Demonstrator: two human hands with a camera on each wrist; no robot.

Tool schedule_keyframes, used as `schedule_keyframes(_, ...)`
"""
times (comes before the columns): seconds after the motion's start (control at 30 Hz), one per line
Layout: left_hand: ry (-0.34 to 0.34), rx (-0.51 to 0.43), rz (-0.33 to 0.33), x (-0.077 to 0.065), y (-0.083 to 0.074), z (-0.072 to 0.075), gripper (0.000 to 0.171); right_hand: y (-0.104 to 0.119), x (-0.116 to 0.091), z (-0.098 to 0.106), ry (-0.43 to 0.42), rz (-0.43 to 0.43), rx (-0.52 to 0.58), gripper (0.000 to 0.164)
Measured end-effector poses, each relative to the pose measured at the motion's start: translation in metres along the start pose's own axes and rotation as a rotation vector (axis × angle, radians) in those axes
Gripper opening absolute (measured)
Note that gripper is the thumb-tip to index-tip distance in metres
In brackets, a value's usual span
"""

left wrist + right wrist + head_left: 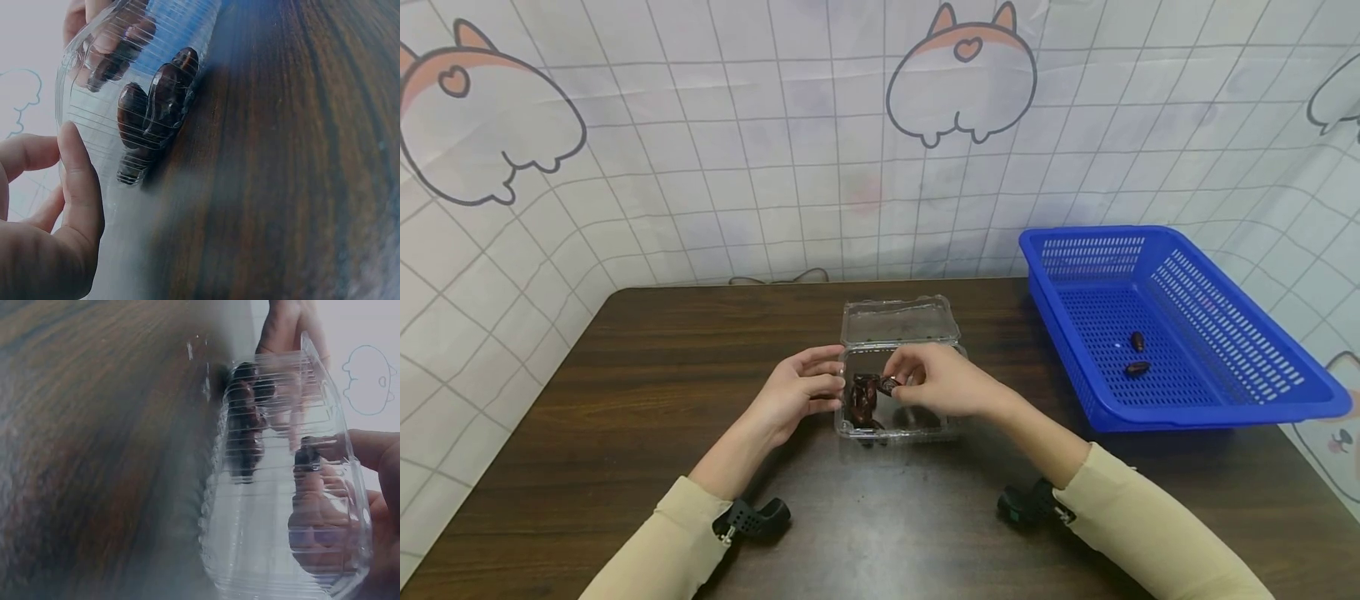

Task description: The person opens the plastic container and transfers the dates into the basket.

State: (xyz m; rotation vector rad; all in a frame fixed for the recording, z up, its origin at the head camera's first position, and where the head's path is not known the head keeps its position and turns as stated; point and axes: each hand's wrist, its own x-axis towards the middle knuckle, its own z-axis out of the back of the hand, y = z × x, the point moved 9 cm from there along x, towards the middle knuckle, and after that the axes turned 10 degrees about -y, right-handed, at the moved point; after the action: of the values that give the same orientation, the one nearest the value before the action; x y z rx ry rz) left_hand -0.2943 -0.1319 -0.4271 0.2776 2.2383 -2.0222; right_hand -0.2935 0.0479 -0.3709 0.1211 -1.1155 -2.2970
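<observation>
A clear plastic clamshell box (936, 432) lies on the table with its lid (901, 321) folded back. Dark brown dates (862, 400) are heaped along its left side, and their shiny skins show through the wall in the left wrist view. My left hand (793, 387) holds the box's left rim with its fingertips; in the left wrist view its thumb (80, 181) touches that rim. Above the box floor, my right hand (943, 379) pinches one date (889, 385) between thumb and fingers. Seen through the ribbed wall in the right wrist view, that date (307, 455) is partly blurred.
At the right stands a blue slotted plastic basket (1217, 412) with two dates (1137, 368) on its floor. The dark wood-grain table (700, 350) meets a white grid-patterned cloth (760, 225) behind. A thin cord (778, 280) lies along the back edge.
</observation>
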Motion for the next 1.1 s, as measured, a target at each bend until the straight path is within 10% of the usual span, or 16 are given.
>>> schedule_keyframes(1.1, 0.001, 0.004, 0.004, 0.0, 0.0, 0.001, 0.054, -0.001, -0.026, 0.052, -0.134, -0.023, -0.052, 0.019)
